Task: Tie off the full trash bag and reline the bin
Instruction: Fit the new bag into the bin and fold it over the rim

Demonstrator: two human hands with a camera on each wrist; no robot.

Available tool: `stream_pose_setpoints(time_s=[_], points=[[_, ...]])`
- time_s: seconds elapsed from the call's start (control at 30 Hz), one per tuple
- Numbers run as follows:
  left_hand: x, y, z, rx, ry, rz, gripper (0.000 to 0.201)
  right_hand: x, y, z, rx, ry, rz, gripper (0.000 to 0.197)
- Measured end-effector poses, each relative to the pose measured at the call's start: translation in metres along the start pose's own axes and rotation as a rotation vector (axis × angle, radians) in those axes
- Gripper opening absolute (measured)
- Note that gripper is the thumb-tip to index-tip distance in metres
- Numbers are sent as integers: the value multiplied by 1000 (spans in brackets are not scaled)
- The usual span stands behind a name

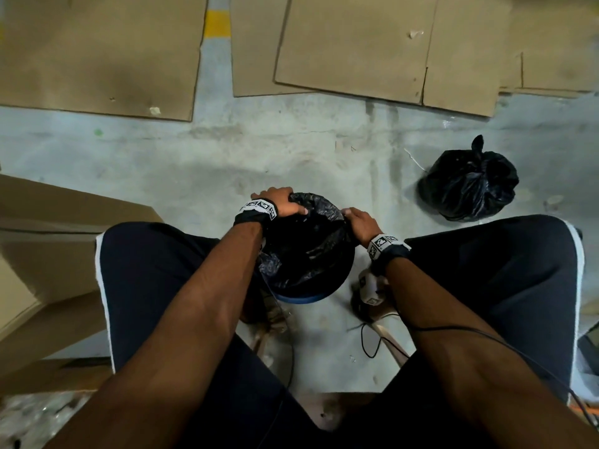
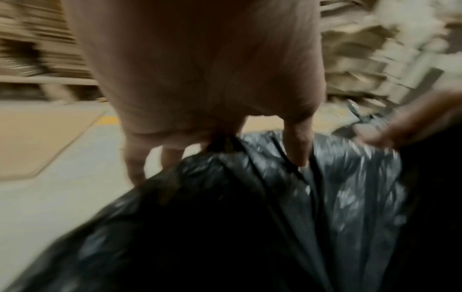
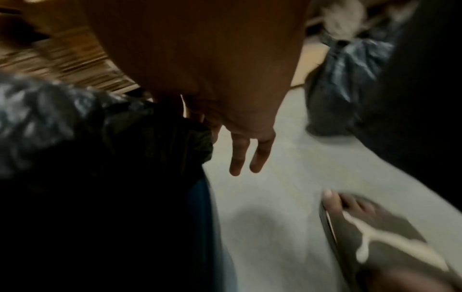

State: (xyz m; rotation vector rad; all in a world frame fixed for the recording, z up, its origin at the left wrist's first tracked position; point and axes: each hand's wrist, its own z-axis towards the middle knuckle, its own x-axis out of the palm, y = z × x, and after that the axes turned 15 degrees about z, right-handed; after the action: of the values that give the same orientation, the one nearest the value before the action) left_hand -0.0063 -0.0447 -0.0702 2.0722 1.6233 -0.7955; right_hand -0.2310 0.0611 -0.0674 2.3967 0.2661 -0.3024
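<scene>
A blue bin point(image 1: 301, 299) stands on the floor between my knees, with a black liner point(image 1: 311, 247) draped into it. My left hand point(image 1: 278, 200) grips the liner's edge at the far left of the rim. In the left wrist view the left hand point(image 2: 212, 136) has its thumb inside the liner point(image 2: 250, 217) and its fingers outside. My right hand point(image 1: 358, 220) holds the edge at the right of the rim. In the blurred right wrist view the right hand point(image 3: 235, 138) pinches the liner point(image 3: 125, 148) while two fingers hang straight beside the bin's wall point(image 3: 200, 217). A tied black trash bag point(image 1: 470, 186) sits on the floor at the right.
Flattened cardboard sheets point(image 1: 356, 43) cover the floor beyond the bin. Cardboard boxes point(image 1: 48, 254) stand close on my left. A thin black cable point(image 1: 369, 345) loops on the concrete near my sandalled foot point(image 3: 370, 223). My thighs flank the bin on both sides.
</scene>
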Motion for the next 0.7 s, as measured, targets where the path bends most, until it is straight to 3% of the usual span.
stream_pose_setpoints(time_s=[0.03, 0.17, 0.27, 0.37, 0.47, 0.57, 0.63, 0.7], points=[[0, 3, -4, -21, 9, -12, 84, -3, -5, 0, 22, -18, 105, 22], [4, 11, -29, -126, -73, -67, 94, -11, -36, 2, 112, -189, 295, 30], [7, -1, -57, -183, -282, -51, 75, -9, -26, -25, 93, -266, 280, 33], [16, -22, -93, -257, -402, -42, 65, -8, -28, -47, 120, -214, 232, 32], [33, -40, -123, -471, -350, -190, 70, -4, -55, -44, 161, -98, 296, 34], [59, -32, -136, -673, -240, -456, 80, 0, -41, -75, 208, -42, 348, 16], [76, -22, -146, -712, -163, -539, 83, 3, -46, -75, 170, -54, 285, 16], [86, -14, -157, -656, -111, -563, 73, 6, -47, -79, 127, -59, 217, 14]])
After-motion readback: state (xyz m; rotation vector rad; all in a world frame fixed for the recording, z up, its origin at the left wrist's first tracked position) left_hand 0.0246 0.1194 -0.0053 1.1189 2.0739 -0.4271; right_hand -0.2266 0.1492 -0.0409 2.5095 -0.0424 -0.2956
